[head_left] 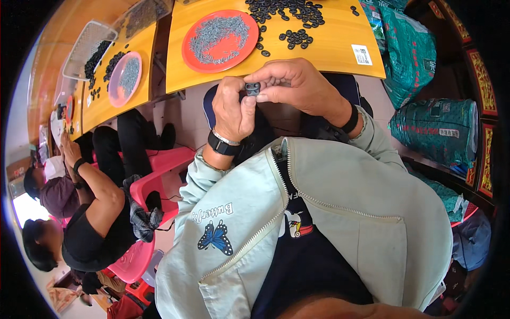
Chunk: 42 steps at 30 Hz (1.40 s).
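Small dark part point(252, 87), rectangular w/ two holes, is up in front of the chest, just below the near edge of the yellow table point(276, 56). Both hands are on it: left hand point(234, 109) closed, thumb and fingers pinching the part from the left and below; right hand point(295, 82) curled over from the right, fingertips pressing its top edge. Black watch on the left wrist, dark band on the right.

On the table just above the hands: red plate point(220, 40) heaped w/ small grey pins, and to its right a scatter of black oval rings point(289, 13), a few strays near the plate. White label stuck at the table's right end.

Far left, second yellow table w/ a pink plate point(125, 77) of grey pins, more black pieces, a white mesh basket point(87, 45). Other ppl sit there on pink chairs point(159, 183). Right side: green sacks point(433, 125) stacked on the floor.
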Each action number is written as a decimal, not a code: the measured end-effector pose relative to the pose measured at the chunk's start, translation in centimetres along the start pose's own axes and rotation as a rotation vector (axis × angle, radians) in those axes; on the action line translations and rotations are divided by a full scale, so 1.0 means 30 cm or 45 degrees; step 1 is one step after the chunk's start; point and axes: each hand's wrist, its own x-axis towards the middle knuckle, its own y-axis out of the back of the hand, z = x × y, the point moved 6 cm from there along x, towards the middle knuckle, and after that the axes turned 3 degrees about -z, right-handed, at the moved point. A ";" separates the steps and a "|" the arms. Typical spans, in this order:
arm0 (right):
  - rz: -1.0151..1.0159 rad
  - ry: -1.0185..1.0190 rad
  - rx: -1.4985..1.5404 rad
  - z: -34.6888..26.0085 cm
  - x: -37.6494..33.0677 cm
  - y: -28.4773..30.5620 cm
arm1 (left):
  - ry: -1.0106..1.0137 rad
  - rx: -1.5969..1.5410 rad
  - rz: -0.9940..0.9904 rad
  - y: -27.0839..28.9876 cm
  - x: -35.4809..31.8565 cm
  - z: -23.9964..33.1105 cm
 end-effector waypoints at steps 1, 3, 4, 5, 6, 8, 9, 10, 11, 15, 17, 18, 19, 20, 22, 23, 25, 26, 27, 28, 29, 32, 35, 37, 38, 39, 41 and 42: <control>-0.004 -0.006 0.016 -0.005 0.000 0.000 | 0.001 -0.007 0.001 0.000 -0.004 -0.001; -0.008 -0.013 0.034 -0.006 0.000 -0.002 | 0.003 -0.010 0.007 -0.001 -0.012 -0.005; -0.004 -0.008 0.060 -0.005 0.001 -0.003 | 0.004 -0.015 0.014 -0.001 -0.014 -0.005; 0.001 -0.004 0.087 -0.005 0.002 -0.003 | 0.004 -0.016 0.013 -0.001 -0.013 -0.005; 0.001 -0.004 0.088 -0.006 0.002 -0.004 | 0.003 -0.014 0.011 0.000 -0.012 -0.003; -0.002 -0.013 0.068 -0.009 0.001 -0.004 | 0.003 -0.012 0.008 0.001 -0.012 -0.003; 0.000 -0.014 0.069 -0.012 0.001 -0.003 | 0.004 -0.012 0.006 0.001 -0.013 -0.002; -0.001 -0.007 0.059 -0.016 0.002 -0.003 | 0.004 -0.012 0.004 0.001 -0.013 -0.001; -0.001 -0.001 0.050 -0.019 0.001 -0.003 | 0.004 -0.013 0.003 -0.001 -0.013 -0.001; 0.006 0.014 0.016 -0.018 -0.001 -0.001 | -0.002 -0.032 0.025 -0.004 -0.016 0.001; 0.001 0.020 0.015 -0.016 -0.001 -0.001 | -0.004 -0.026 0.024 -0.009 -0.021 0.001; 0.001 0.019 0.016 -0.015 -0.001 -0.001 | 0.011 -0.035 0.044 -0.012 -0.026 -0.002; -0.003 0.015 0.005 -0.012 0.000 -0.002 | 0.026 -0.044 0.064 -0.015 -0.029 -0.004; -0.006 0.011 -0.005 -0.009 0.000 -0.004 | 0.028 -0.043 0.064 -0.018 -0.031 0.001; -0.009 0.004 0.029 0.003 -0.002 -0.008 | 0.090 -0.018 0.081 -0.020 -0.035 0.007; -0.011 -0.003 0.063 0.010 -0.002 -0.010 | 0.091 -0.018 0.081 -0.024 -0.037 0.007; -0.020 -0.018 0.068 0.019 0.002 -0.013 | 0.120 -0.017 0.103 -0.026 -0.045 0.001; -0.025 -0.031 0.072 0.026 0.005 -0.014 | 0.124 -0.014 0.104 -0.032 -0.046 -0.006; -0.027 -0.033 0.073 0.035 0.007 -0.014 | 0.102 0.004 0.120 -0.039 -0.042 -0.012; -0.022 -0.031 0.102 0.045 0.009 -0.013 | 0.080 0.022 0.136 -0.041 -0.041 -0.011; -0.017 -0.029 0.131 0.052 0.010 -0.015 | 0.094 0.018 0.130 -0.042 -0.042 -0.011; 0.004 -0.062 0.222 0.070 0.011 -0.021 | 0.146 0.009 0.144 -0.038 -0.046 -0.021; 0.022 -0.111 0.352 0.087 0.019 -0.021 | 0.228 0.011 0.137 -0.049 -0.057 -0.046; 0.005 -0.110 0.307 0.093 0.020 -0.017 | 0.263 -0.037 0.147 -0.052 -0.061 -0.060; -0.013 -0.111 0.264 0.096 0.021 -0.018 | 0.300 -0.084 0.154 -0.054 -0.062 -0.070; -0.014 -0.109 0.262 0.099 0.023 -0.021 | 0.297 -0.083 0.157 -0.052 -0.063 -0.071; 0.017 -0.116 0.321 0.108 0.027 -0.026 | 0.352 -0.107 0.130 -0.053 -0.068 -0.076; 0.015 -0.110 0.310 0.116 0.030 -0.025 | 0.360 -0.094 0.106 -0.061 -0.066 -0.078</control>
